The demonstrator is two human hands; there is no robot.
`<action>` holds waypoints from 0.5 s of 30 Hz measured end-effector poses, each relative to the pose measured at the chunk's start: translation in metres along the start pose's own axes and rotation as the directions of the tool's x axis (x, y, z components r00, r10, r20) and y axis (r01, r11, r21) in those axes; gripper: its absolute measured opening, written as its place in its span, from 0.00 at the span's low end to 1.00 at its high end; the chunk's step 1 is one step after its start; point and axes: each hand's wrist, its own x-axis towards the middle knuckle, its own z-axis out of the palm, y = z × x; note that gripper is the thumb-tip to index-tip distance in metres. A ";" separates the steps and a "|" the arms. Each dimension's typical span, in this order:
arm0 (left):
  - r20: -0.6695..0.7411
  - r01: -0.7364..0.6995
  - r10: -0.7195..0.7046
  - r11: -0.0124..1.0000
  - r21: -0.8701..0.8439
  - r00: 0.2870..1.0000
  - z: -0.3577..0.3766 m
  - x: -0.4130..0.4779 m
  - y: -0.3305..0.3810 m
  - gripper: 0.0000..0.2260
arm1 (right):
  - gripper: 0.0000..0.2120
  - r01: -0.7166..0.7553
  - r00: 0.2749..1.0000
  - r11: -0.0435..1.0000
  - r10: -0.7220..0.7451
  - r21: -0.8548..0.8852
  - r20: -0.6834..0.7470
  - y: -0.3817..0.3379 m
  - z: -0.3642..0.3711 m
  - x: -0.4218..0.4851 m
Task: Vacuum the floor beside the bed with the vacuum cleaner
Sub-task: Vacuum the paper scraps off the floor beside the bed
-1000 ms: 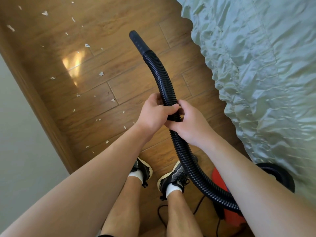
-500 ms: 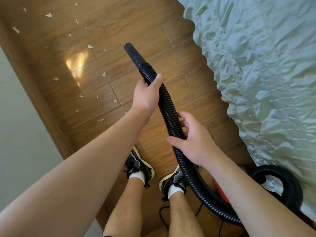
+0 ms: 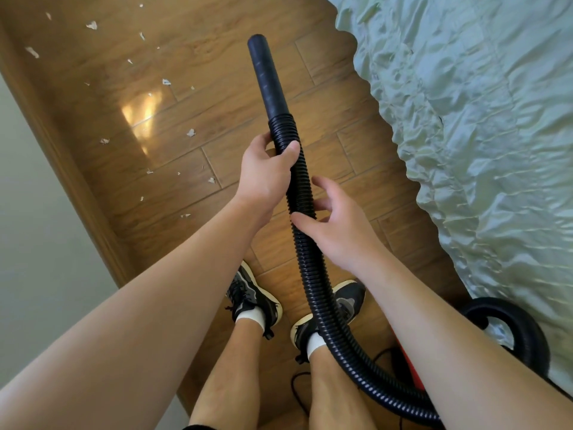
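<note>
A black ribbed vacuum hose [image 3: 313, 274] rises from the red vacuum cleaner body [image 3: 409, 364] at the lower right and ends in a smooth black nozzle [image 3: 268, 76] held above the floor. My left hand [image 3: 266, 172] is shut on the hose just below the nozzle. My right hand [image 3: 331, 221] sits lower on the hose with the fingers loosened and spread; thumb and fingertips touch the hose. Several white paper scraps [image 3: 191, 132] lie on the wooden floor [image 3: 217, 103] to the left. The bed with a pale green ruffled cover [image 3: 480, 135] fills the right side.
A wooden baseboard [image 3: 62, 169] and a pale wall [image 3: 28, 243] border the floor on the left. My two feet in black shoes [image 3: 257, 302] stand below the hands. A black cord [image 3: 297, 389] lies by the right foot. The vacuum's black handle [image 3: 524, 330] touches the bed cover.
My left hand slid up the hose toward the nozzle and gripped there. My right hand loosened its grip and opened. The nozzle swung from pointing left to nearly straight ahead.
</note>
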 end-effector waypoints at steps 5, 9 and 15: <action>0.065 0.070 -0.066 0.996 -0.059 0.996 -0.001 -0.010 -0.007 0.20 | 0.29 0.034 0.999 0.999 -0.034 -0.029 0.002 0.017 0.007 -0.017; 0.054 0.051 -0.051 0.999 -0.005 0.997 0.007 -0.018 -0.015 0.18 | 0.31 0.034 0.999 0.998 -0.035 -0.060 -0.007 0.034 0.005 -0.033; 0.137 0.027 -0.039 0.995 0.095 0.990 0.041 -0.034 -0.033 0.11 | 0.31 -0.001 0.997 1.000 -0.001 -0.023 -0.083 0.068 -0.007 -0.057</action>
